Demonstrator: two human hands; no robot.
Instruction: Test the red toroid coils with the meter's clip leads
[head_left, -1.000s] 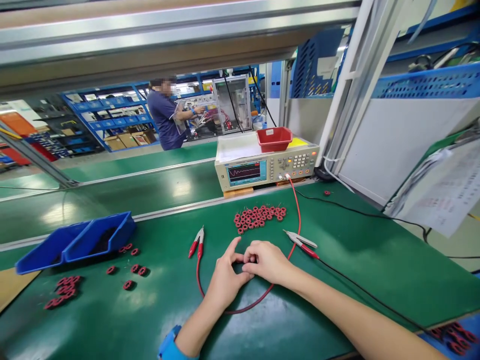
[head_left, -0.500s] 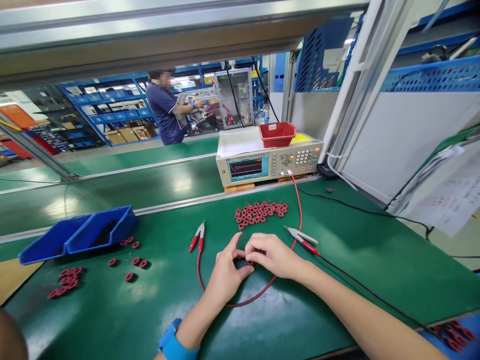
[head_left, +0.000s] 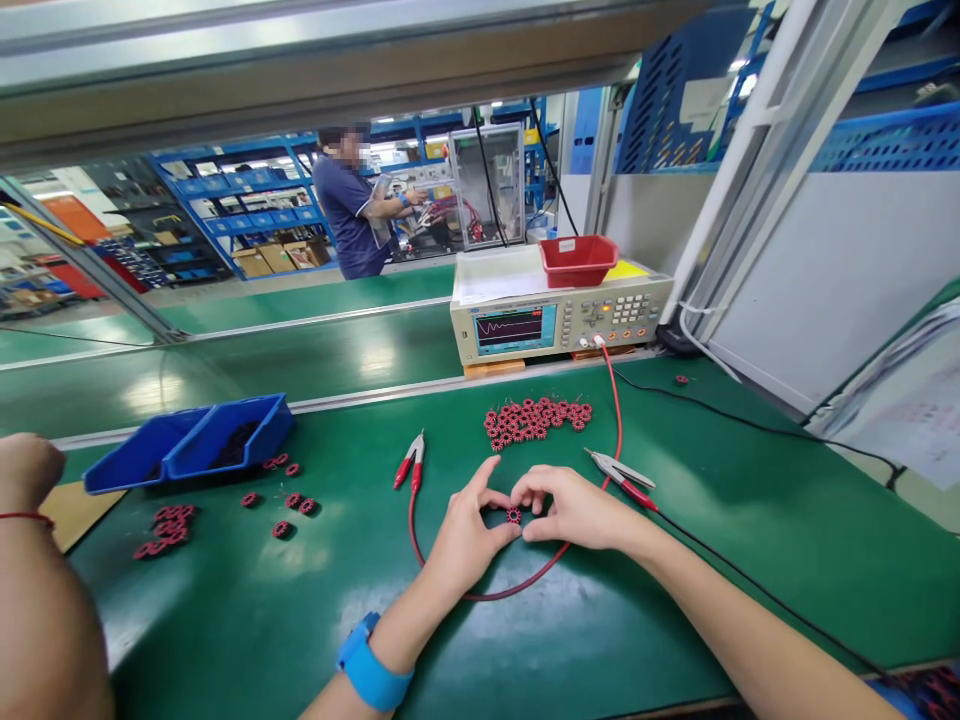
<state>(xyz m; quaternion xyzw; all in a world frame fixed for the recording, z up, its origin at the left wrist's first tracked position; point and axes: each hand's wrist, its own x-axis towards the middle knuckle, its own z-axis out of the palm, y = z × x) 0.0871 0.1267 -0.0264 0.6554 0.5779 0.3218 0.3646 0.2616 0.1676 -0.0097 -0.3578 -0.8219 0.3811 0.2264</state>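
Observation:
Between the fingertips of both hands is one small red-and-black wound ring. My left hand, with a blue band at its wrist, grips the ring between thumb and a finger, its index finger raised. My right hand is curved at the ring's right side, thumb and fingers apart, close to it. A cluster of similar rings lies beyond the hands. A red-handled clip lies left of them, and a second clip on a black lead lies to the right.
A tester with a screen stands at the back, a red tray on top. Blue bins and loose rings are at left. A co-worker's arm reaches in at far left. Another person stands behind.
The ring now faces up, more visible between my hands, and my right fingers have spread. A co-worker's arm has come in at the left. The view has shifted slightly left.

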